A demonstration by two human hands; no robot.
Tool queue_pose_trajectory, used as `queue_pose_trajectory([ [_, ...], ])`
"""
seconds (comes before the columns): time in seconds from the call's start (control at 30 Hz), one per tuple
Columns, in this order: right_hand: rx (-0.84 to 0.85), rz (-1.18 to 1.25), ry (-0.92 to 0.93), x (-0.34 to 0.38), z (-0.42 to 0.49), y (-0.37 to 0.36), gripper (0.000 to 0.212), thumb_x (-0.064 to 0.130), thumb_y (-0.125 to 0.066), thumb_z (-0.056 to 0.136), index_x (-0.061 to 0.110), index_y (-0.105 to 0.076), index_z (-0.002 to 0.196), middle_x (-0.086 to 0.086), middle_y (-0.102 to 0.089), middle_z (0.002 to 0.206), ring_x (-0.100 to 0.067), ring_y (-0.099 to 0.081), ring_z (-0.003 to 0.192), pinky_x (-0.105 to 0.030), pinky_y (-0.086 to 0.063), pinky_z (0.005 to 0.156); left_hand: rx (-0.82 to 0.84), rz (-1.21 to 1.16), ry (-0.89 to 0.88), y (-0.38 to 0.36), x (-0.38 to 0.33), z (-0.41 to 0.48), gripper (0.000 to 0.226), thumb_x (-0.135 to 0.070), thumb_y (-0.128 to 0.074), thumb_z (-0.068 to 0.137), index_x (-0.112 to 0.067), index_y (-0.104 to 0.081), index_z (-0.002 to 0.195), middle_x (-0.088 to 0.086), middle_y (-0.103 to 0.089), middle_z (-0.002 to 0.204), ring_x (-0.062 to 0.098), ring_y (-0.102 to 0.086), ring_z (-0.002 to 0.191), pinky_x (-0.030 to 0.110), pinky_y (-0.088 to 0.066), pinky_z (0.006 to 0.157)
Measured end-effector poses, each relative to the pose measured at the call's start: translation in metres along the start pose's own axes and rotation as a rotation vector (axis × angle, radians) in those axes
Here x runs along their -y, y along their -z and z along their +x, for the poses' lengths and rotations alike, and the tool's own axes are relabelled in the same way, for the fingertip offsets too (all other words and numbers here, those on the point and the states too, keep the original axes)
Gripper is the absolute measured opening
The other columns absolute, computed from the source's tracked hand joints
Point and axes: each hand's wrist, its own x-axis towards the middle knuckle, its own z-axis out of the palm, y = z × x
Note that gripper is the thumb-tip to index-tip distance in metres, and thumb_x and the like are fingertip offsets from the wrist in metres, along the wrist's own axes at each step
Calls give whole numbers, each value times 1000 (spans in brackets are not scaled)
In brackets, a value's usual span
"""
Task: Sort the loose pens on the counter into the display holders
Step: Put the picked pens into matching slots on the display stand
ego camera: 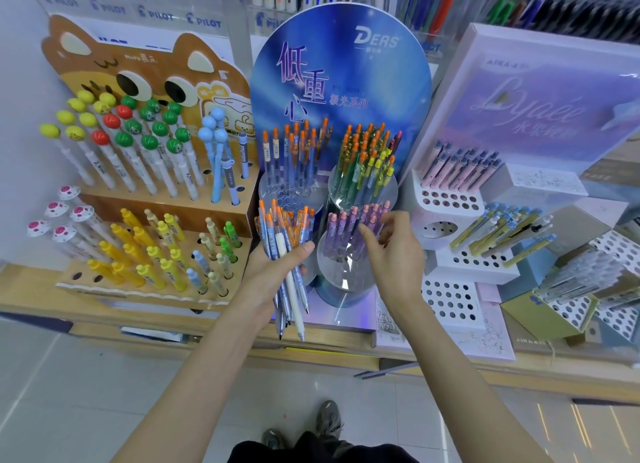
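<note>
My left hand (273, 268) grips a bundle of pens (285, 241), blue and white barrels with orange caps, tips pointing down toward the counter edge. My right hand (391, 251) reaches into the lower right clear holder (341, 275) of the blue DERS display (341, 67), its fingers spread and touching the purple pens (346, 227) standing there. Two upper clear holders carry orange-capped blue pens (294, 151) and green-yellow pens (369, 157).
A brown cat-face stand (145, 81) with ball-topped and yellow pens fills the left. White perforated holders (450, 199) with pastel pens stand at the right, below a purple sign (540, 92). The wooden counter edge (311, 351) runs along the front.
</note>
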Motion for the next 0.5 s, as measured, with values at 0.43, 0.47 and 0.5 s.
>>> queue_pose_trajectory([
  [0.43, 392, 527, -87, 47, -1, 12, 10, 30, -67, 87, 23, -66, 80, 16, -53, 57, 1, -46, 56, -14, -38, 57, 234, -26, 44, 0, -6, -12, 9, -19, -77, 75, -25, -74, 81, 4, -72, 80, 16, -63, 65, 24, -53, 59],
  [0.47, 488, 582, -131, 51, -3, 9, 13, 27, -67, 88, 21, -65, 76, 17, -51, 54, 1, -45, 53, -14, -37, 55, 242, -20, 47, -1, -5, -12, 11, -16, -74, 79, -26, -75, 83, 4, -73, 82, 16, -64, 67, 24, -53, 59],
  [0.5, 539, 630, -168, 54, -4, 6, 16, 22, -67, 88, 19, -62, 73, 16, -48, 52, 0, -43, 50, -13, -36, 52, 240, -16, 52, -2, -5, -13, 13, -14, -72, 82, -27, -75, 85, 4, -73, 84, 16, -65, 69, 25, -54, 59],
])
